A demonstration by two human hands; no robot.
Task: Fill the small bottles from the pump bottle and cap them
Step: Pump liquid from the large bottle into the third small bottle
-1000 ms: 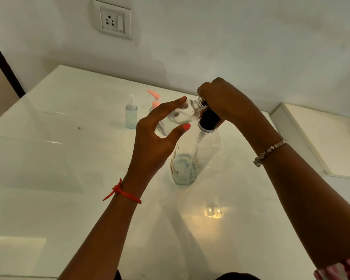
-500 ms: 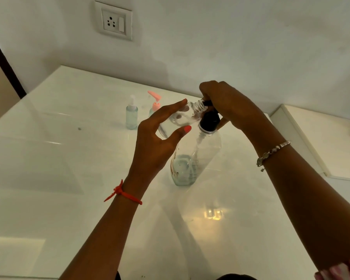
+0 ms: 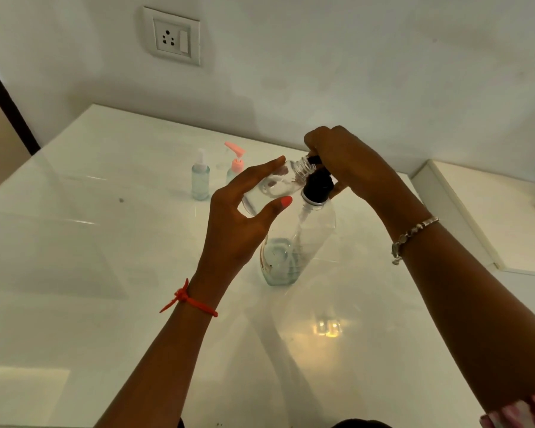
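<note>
Pinching the light, slick small bottle mid-body in my left hand, I apparently grip the pump bottle with my right hand.

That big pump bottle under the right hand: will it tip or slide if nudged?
Probably light: the pump bottle holds only a little liquid at its base. Tall on a glossy table, it may slide or tip easily. The right hand on its pump head likely steadies it.

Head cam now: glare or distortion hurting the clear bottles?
Head view: dim, warm light; glare patch on the glossy white tabletop; wide-angle skew on the white wall socket; clear small bottle in the left hand and the clear black-pumped bottle read low-contrast.
</note>
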